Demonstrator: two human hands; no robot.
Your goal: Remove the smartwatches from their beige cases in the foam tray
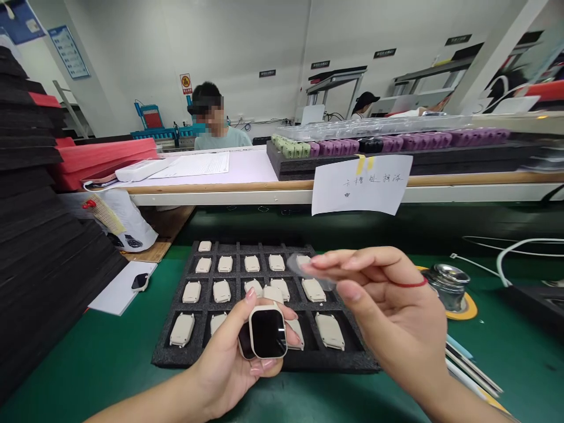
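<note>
- Left hand [242, 352]: grasping; thumb and fingers on the edges of a dark-screened watch [268, 332], a second watch [245, 341] just behind it. Edge hold probably keeps skin off the glass; screens up, so the faces can be seen.
- Right hand [388, 299]: fingers stretched out, thumb apart from them; clear film [298, 264] at the fingertips. Can't tell if pinched or just clinging. Raised over tray's right side, well apart from the watches, likely to keep the film off them.
- Front watch: above the near middle of the black foam tray [176, 356], over the cells.
- Tray: pale watch cases [182, 330] in separate cells, pale side up, no screens showing; dividers presumably stop rubbing. Some hidden behind left hand.
- Another watch [140, 282] left of tray, screen up, on a white card [117, 294], maybe set apart from the batch.
- Metal jar [448, 285] behind right wrist.
</note>
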